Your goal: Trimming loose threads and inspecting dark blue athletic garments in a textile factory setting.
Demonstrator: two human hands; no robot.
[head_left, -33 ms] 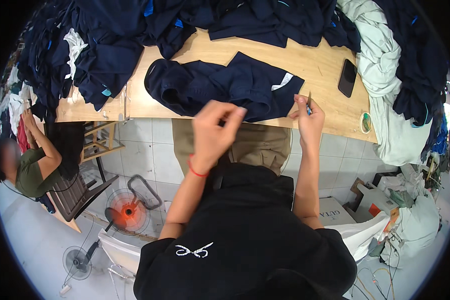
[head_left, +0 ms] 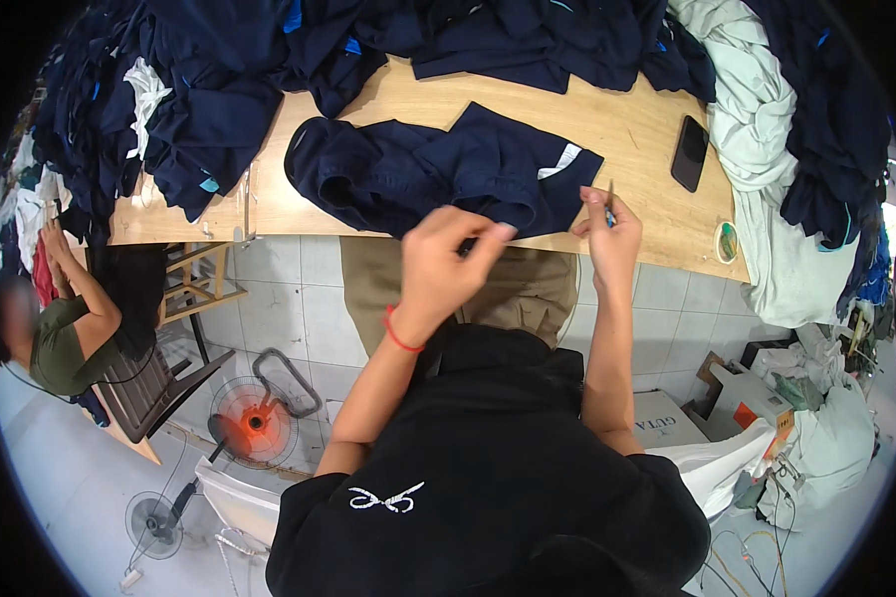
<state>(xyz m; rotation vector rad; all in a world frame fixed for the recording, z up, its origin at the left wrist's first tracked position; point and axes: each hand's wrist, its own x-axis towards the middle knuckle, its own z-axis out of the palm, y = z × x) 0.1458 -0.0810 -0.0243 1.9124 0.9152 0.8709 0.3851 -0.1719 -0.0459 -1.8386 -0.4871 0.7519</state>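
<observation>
A navy garment point(head_left: 398, 164) with a white strip point(head_left: 560, 161) near its right end lies along the table's near edge. My left hand point(head_left: 453, 261) is over that edge, just in front of the garment. Its fingers are curled and the thumb and forefinger come close together; anything between them is too small to make out. At the garment's right corner, my right hand point(head_left: 612, 239) holds small thread snips point(head_left: 610, 211), blades pointing up and a bit of blue showing. Its thumb and forefinger meet beside the cloth.
Heaped navy garments point(head_left: 538, 45) line the table's point(head_left: 657, 214) far side. Pale cloth point(head_left: 757, 109) hangs over the right end, near a black phone point(head_left: 689, 154). At left, a co-worker point(head_left: 70, 318) sits handling cloth. Fans point(head_left: 254, 423) and a carton point(head_left: 667, 418) stand on the floor.
My left hand has shifted to the right and slightly nearer to me. The right hand, still with the snips, has barely moved.
</observation>
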